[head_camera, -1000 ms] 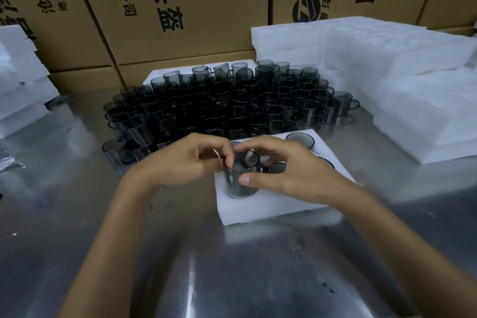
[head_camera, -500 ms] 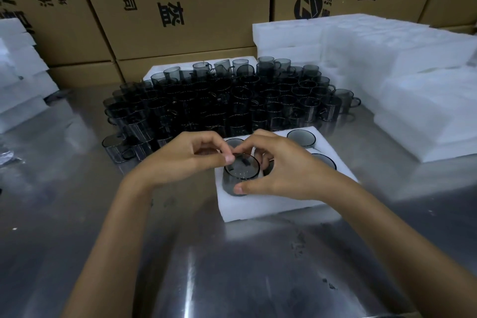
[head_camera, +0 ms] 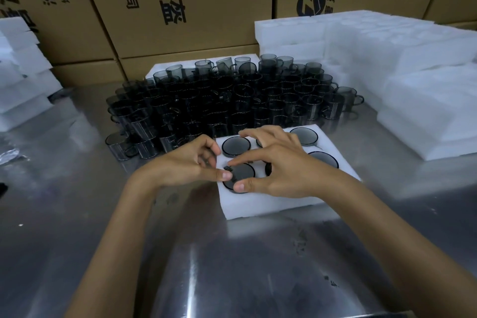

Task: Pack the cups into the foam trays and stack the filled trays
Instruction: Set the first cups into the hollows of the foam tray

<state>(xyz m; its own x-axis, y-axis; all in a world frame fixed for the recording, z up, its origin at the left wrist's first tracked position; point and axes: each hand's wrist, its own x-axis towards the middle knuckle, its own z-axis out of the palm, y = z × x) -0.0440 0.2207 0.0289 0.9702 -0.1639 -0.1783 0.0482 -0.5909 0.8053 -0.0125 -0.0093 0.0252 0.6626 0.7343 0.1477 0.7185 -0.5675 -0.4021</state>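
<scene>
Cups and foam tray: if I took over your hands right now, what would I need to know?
Left hand: thumb and fingers touch the rim of the near-left cup, right at its handle.
Right hand: spread over the same cup, thumb on its near rim.
That cup is sunk into its hole in the foam tray. Three more seated cups show; the right hand hides the middle holes.
Loose cups crowd the steel table behind the tray. Foam stacks sit on the right.
Left to do: check the hidden holes, fill any that are empty, stack this tray, then pack the rest.
</scene>
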